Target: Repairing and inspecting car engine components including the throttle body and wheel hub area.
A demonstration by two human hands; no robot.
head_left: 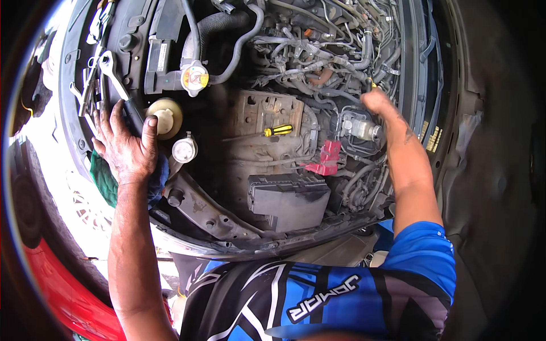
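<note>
Left hand (126,145): flat, fingers spread, braced on front edge of engine bay (216,224), grasping nothing; green rag (102,182) just under palm, wrenches (99,77) just beyond fingertips.

Right hand (377,102): fist clenched deep among hoses, around tool with yellow tip (373,85) poking out top. Tool likely light, stiff, slippery if oily; grip by handle. Long axis seems upward-away; shaft hidden.

Spare yellow-black screwdriver (278,130) between hands, lying left-right on battery tray (267,122).

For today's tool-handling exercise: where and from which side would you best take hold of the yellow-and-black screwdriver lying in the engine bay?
Grip the screwdriver by its yellow-and-black handle, coming from above. It lies roughly flat on the rusty tray, handle fully exposed, with its thin shaft pointing left, so fingers can probably close across the handle's sides.
</note>
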